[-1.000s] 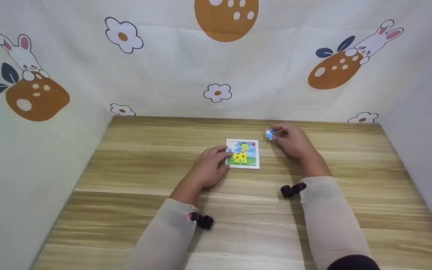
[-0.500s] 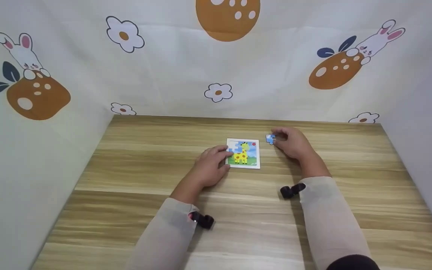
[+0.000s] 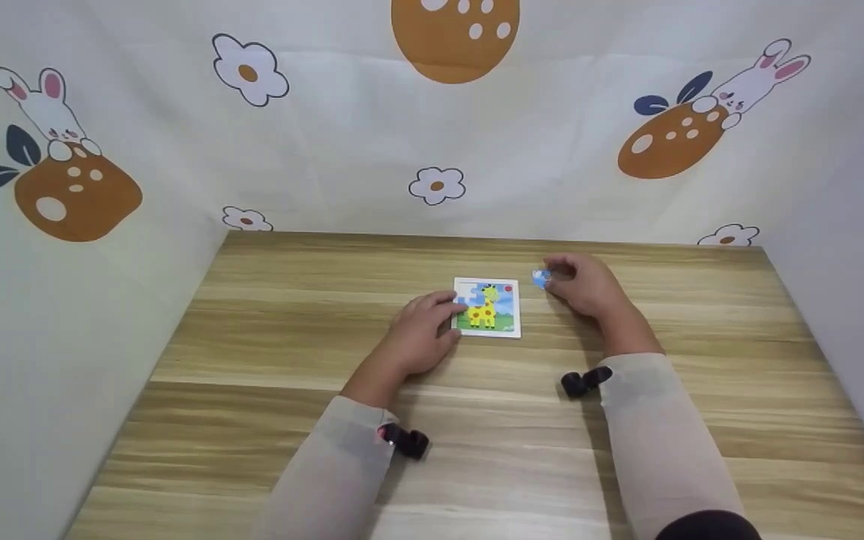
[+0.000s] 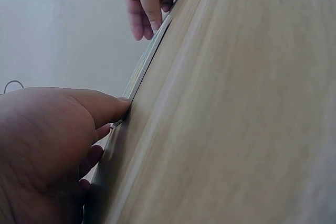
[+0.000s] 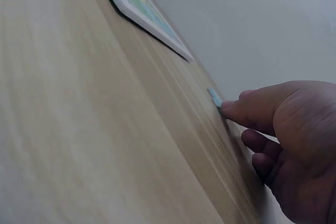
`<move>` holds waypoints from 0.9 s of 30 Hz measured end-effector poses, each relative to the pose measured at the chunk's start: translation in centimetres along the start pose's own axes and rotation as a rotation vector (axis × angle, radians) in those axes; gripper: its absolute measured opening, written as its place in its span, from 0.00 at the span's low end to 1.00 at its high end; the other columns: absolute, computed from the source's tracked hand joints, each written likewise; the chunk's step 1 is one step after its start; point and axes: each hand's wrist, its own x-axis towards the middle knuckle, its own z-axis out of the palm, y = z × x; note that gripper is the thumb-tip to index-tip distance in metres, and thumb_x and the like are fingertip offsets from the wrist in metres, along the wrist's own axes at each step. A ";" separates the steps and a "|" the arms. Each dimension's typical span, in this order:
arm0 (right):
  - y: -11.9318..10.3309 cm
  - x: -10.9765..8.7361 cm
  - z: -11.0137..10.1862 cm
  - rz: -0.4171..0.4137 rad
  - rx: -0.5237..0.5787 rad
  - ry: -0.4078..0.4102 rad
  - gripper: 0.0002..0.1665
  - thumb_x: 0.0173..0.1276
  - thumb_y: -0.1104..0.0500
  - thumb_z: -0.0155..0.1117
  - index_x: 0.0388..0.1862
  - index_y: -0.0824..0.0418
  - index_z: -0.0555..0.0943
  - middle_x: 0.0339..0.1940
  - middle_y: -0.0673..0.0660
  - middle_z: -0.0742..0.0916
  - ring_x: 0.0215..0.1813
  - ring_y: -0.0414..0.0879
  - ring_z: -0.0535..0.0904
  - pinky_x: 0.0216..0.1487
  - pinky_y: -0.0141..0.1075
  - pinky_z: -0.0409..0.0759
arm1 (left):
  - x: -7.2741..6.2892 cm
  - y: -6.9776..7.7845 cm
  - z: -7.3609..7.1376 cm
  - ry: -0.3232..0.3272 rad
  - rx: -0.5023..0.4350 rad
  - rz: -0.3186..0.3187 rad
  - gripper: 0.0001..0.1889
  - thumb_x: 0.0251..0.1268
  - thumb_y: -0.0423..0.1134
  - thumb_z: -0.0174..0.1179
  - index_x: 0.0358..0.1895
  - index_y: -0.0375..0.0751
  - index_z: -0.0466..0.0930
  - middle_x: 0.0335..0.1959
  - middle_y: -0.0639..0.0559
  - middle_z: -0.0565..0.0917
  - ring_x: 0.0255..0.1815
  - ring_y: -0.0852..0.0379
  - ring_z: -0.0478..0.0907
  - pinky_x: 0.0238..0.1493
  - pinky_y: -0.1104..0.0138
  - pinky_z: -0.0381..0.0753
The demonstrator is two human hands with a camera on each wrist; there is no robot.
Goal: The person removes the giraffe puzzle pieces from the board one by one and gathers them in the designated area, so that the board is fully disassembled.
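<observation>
A small square giraffe jigsaw puzzle (image 3: 503, 311) in a white frame lies flat on the table, with a pale gap at its upper left. Along its left side my left hand (image 3: 421, 334) grips the frame, the thumb at the lower corner and fingers further up, one fingertip over the picture. To the puzzle's right, my right hand (image 3: 586, 285) pinches a blue-and-white puzzle piece (image 3: 541, 278) by its right side. In the right wrist view that piece (image 5: 214, 97) shows as a thin edge close to the tabletop, partly hidden by the thumb.
The wood-grain table (image 3: 289, 450) runs back to a pale cloth (image 3: 327, 135) printed with rabbits, flowers and orange fruit. Both sleeves carry a small black wrist camera (image 3: 586, 381). The puzzle frame's right edge stands a short way from the piece.
My right hand has moved slightly toward me with the puzzle piece, which sits a bit lower in the head view and at a changed angle. My left hand and the giraffe puzzle stay put.
</observation>
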 end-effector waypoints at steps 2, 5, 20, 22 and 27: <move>-0.4 0.0 0.1 0.006 0.007 0.005 0.29 0.77 0.57 0.67 0.74 0.57 0.79 0.73 0.61 0.82 0.77 0.58 0.75 0.82 0.56 0.71 | 0.0 0.0 0.1 0.001 0.001 -0.003 0.26 0.83 0.52 0.57 0.79 0.65 0.72 0.87 0.61 0.62 0.90 0.51 0.52 0.90 0.44 0.51; -1.3 0.0 0.5 0.002 0.015 -0.002 0.29 0.75 0.57 0.68 0.74 0.55 0.79 0.72 0.59 0.83 0.74 0.58 0.76 0.79 0.56 0.72 | 0.1 -0.1 0.1 0.004 0.004 -0.001 0.26 0.83 0.51 0.57 0.79 0.65 0.72 0.87 0.61 0.62 0.90 0.51 0.53 0.89 0.44 0.51; -7.7 -0.1 5.2 -0.088 -0.002 -0.076 0.26 0.76 0.50 0.71 0.70 0.51 0.83 0.69 0.53 0.84 0.75 0.55 0.77 0.79 0.55 0.75 | 0.2 -0.6 0.2 0.005 -0.004 0.038 0.26 0.83 0.51 0.57 0.79 0.61 0.73 0.87 0.58 0.63 0.89 0.49 0.54 0.89 0.44 0.54; -7.9 0.0 5.7 -0.111 -0.005 -0.082 0.25 0.76 0.50 0.71 0.69 0.52 0.84 0.68 0.53 0.85 0.73 0.54 0.78 0.78 0.54 0.76 | 0.2 -0.6 0.1 0.004 -0.004 0.040 0.26 0.83 0.51 0.57 0.79 0.61 0.73 0.87 0.58 0.63 0.89 0.49 0.54 0.89 0.44 0.54; -7.7 0.1 6.2 -0.140 -0.032 -0.085 0.23 0.76 0.51 0.71 0.67 0.55 0.85 0.62 0.54 0.85 0.61 0.52 0.80 0.68 0.50 0.81 | 0.2 -0.6 0.1 0.006 -0.011 0.042 0.26 0.83 0.51 0.57 0.79 0.61 0.72 0.87 0.58 0.63 0.89 0.49 0.54 0.89 0.44 0.53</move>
